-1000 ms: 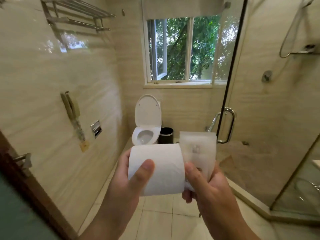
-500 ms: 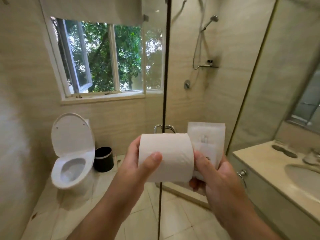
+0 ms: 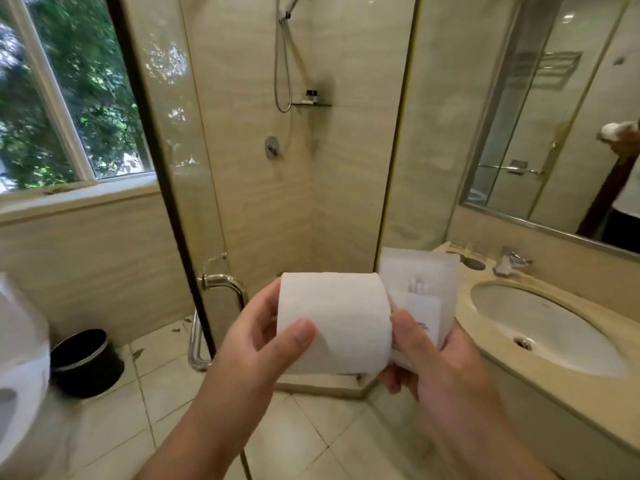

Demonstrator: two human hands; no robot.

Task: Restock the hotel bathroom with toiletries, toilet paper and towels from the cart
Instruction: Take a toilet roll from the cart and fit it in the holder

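Note:
A white toilet paper roll (image 3: pixel 337 317) is held at chest height in the middle of the view. My left hand (image 3: pixel 263 337) grips its left end, thumb across the front. Behind the roll's right end stands a frosted white toiletry packet (image 3: pixel 424 289), with small items showing faintly inside. My right hand (image 3: pixel 438 365) holds this packet, its thumb lying against the roll's right edge. Both things hang in the air above the tiled floor, just left of the vanity counter (image 3: pixel 575 386).
The oval sink (image 3: pixel 543 327) and its tap (image 3: pixel 512 263) lie to the right under a mirror (image 3: pixel 568 109). A glass shower door with a chrome handle (image 3: pixel 221 284) stands ahead. At the left are a toilet (image 3: pixel 20 368), a black bin (image 3: pixel 85 362) and a window (image 3: pixel 69 95).
The view has swung to the right: the toilet slid to the left edge, and the vanity, sink and mirror came in. Both hands keep the same hold on the roll and the packet.

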